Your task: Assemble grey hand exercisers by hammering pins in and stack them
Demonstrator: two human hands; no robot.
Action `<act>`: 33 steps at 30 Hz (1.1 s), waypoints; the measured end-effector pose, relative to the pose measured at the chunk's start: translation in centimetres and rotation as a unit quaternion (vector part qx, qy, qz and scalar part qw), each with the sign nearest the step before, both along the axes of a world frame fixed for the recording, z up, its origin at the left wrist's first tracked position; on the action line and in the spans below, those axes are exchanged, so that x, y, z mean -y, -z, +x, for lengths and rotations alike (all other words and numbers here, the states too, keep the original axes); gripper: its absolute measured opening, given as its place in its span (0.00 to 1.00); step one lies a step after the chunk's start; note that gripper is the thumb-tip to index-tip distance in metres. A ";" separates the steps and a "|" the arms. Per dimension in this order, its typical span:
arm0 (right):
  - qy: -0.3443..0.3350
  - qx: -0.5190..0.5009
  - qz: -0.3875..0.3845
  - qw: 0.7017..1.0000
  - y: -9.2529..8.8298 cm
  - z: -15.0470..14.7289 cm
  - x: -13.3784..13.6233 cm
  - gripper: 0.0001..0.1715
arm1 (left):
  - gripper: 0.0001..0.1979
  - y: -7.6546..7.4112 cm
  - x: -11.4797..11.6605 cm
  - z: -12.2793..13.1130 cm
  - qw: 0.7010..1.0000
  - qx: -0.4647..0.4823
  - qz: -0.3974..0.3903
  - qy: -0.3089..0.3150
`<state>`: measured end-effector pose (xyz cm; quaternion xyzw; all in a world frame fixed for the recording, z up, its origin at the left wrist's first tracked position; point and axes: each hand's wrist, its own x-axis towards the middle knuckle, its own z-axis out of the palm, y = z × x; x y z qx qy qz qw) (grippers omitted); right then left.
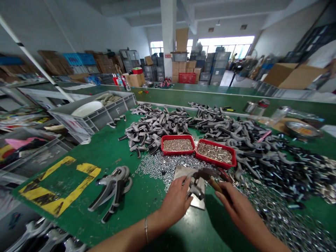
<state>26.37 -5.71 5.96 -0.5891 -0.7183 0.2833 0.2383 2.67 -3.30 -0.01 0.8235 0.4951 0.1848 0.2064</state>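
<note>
Left of the steel plate [183, 172], yellow-and-black hazard tape [60, 185] marks the green tabletop [78, 224], and beyond the tape stands a grey plastic crate [91, 119] with a large "F" [118, 110] on its side. The only legible writing is that letter; a label on the crate's end is too blurred to read, and no brand can be made out. Just left of the plate lie two assembled-looking grey-and-black handled castings [110, 192], set apart from everything else. The left hand [174, 203], a thin bangle [146, 229] at its wrist, sits at the near edge of the plate, its fingers drawn narrowly around a small grey casting [196, 191] that rests on the plate. Above the plate, the right hand [243, 210] is closed firmly around the wooden handle of a hammer [210, 176], whose steel head hangs just over the casting. Behind the plate, a spill of hex nuts [157, 168] runs up to two red trays, one of small nuts [177, 144] and one of screws [215, 153], both well filled. Farther back, a heap of grey castings [154, 126] remains loose, and right of the plate a broad heap of dark parts [262, 164] and a drift of washers [283, 217] spread across the tabletop, so most of the parts in view are still unassembled.
</note>
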 end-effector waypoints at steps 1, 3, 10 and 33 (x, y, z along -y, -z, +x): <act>-0.013 0.010 0.001 1.000 -0.2 -0.5 0.2 0.15 | 0.37 0.2 0.0 0.1 1.000 0.019 -0.007 -0.015; -0.037 0.050 0.000 0.998 -0.3 -1.2 0.3 0.14 | 0.44 0.4 -0.2 0.4 0.998 0.052 -0.019 -0.036; -0.080 0.044 -0.037 0.995 -0.2 -1.8 -0.8 0.12 | 0.51 0.4 -0.3 0.9 0.995 0.063 -0.042 -0.072; 0.059 0.066 -0.017 0.996 6.4 4.1 2.1 0.19 | 0.34 -3.5 2.6 3.1 1.000 0.000 -0.018 -0.008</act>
